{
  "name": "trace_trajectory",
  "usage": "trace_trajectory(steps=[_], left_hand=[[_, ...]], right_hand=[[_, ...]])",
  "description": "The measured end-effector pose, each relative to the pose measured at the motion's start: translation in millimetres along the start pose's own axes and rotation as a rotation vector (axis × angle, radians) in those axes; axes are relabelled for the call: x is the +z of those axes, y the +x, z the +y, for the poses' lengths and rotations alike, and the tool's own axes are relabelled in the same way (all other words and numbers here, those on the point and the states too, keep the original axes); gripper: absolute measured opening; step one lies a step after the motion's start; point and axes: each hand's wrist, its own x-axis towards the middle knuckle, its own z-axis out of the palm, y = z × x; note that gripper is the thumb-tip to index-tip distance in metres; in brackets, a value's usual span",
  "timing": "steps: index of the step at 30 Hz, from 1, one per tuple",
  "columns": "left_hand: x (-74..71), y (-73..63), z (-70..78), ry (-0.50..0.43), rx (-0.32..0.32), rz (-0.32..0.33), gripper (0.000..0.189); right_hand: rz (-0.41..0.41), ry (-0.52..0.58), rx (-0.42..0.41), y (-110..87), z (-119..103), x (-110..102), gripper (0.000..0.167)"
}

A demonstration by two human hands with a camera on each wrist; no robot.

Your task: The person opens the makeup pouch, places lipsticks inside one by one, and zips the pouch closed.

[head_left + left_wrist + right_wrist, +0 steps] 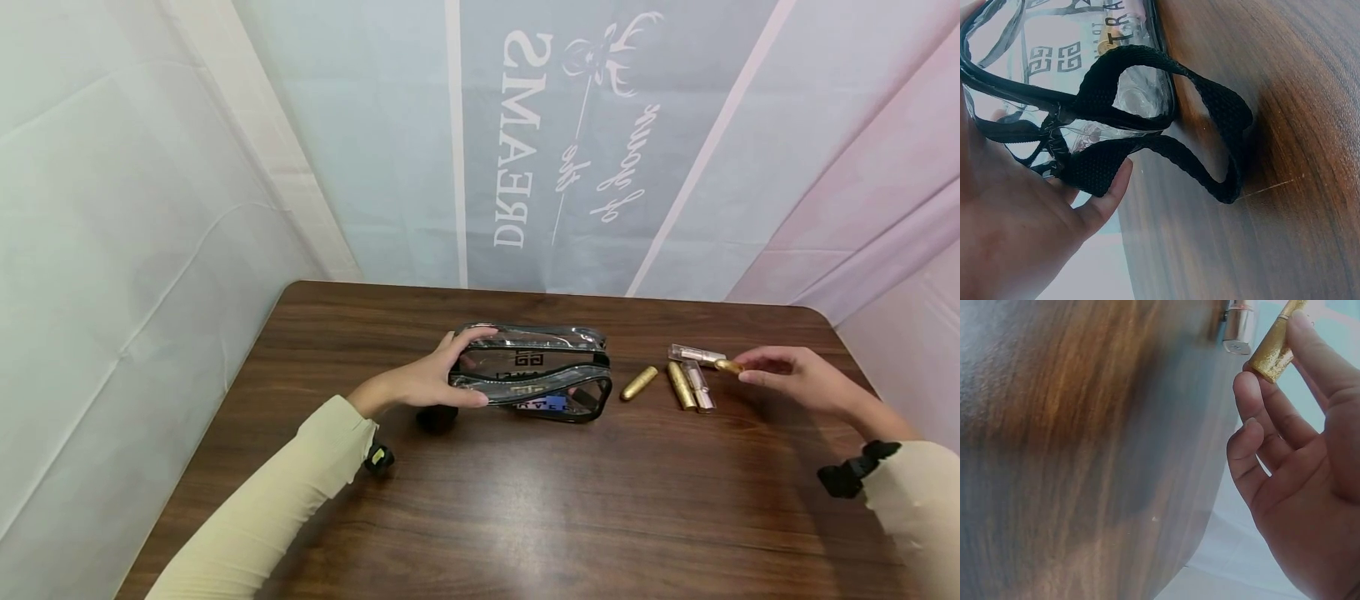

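A clear zip pouch [540,379] with black piping and black lettering stands on the table, its top gaping. My left hand [427,379] grips its left end, thumb at the near rim and fingers at the far one. A black strap loop [1229,125] sticks out from that end. Inside, blurred by the plastic, are small items, one with a blue patch. Off to the right, my right hand [806,379] pinches a gold lipstick tube [1272,359] between thumb and fingers. Near it lie two gold tubes [640,383] and two clear-and-silver lipsticks [693,354].
The brown wooden table [525,517] ends at a back edge close behind the pouch. A printed curtain [405,167] hangs behind it, and pale cloth covers both sides. Each wrist carries a black strapped camera [847,477].
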Motion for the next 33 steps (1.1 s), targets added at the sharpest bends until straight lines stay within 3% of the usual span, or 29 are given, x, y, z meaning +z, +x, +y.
trace_trajectory(steps=[9,18,25,33], left_hand=[[-0.5,0.0,-0.2,0.003,-0.007,-0.005,0.091],[-0.6,0.0,-0.3,0.002,-0.011,-0.005,0.092],[-1.1,-0.9,0.5,0.002,-0.011,-0.005,0.092],[-1.1,-0.2,0.1,-0.003,-0.009,-0.005,0.091]], right_hand=[[-0.002,-0.047,0.031,3.9,-13.0,-6.9,0.019],[0.005,-0.021,-0.04,8.1,-27.8,-13.5,0.02],[-0.004,-0.044,0.005,10.2,-35.7,-20.5,0.019],[-0.018,-0.001,-0.071,16.3,-45.6,-27.7,0.022]])
